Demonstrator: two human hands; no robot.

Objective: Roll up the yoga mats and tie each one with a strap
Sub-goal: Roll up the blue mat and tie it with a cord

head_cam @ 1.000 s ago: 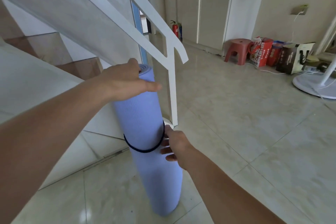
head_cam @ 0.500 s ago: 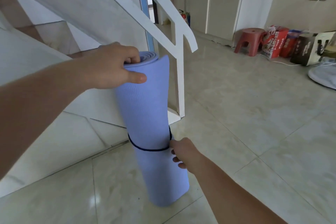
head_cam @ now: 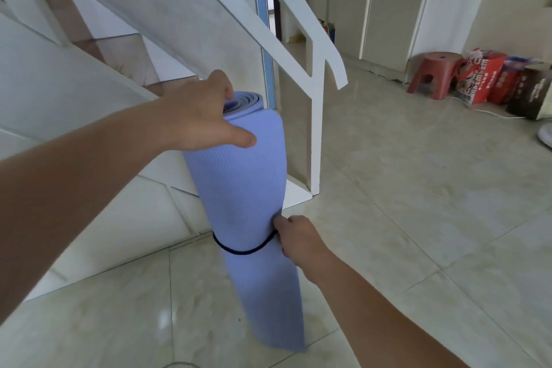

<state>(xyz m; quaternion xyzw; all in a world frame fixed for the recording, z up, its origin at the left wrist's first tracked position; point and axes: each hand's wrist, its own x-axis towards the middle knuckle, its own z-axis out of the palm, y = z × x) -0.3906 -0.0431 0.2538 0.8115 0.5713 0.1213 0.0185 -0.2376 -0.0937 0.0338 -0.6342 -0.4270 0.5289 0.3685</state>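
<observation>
A rolled lavender-blue yoga mat (head_cam: 243,188) stands upright on the tiled floor beside the staircase, leaning slightly left. A thin black strap (head_cam: 239,250) circles it a little below its middle. My left hand (head_cam: 198,116) grips the mat's top end, fingers over the rim and thumb across the front. My right hand (head_cam: 295,239) is at the mat's right side, fingers curled at the strap where it goes round the back; the strap's far side is hidden.
A white staircase with a handrail and post (head_cam: 316,134) stands right behind the mat. Far right along the wall are a red plastic stool (head_cam: 434,73), red printed bags (head_cam: 484,78) and a dark bag (head_cam: 534,92). A white fan base (head_cam: 545,140) shows at the right edge.
The strap and my right hand have slid down the mat. My left hand shifted from the mat's side to gripping over its top rim. The view moved closer.
</observation>
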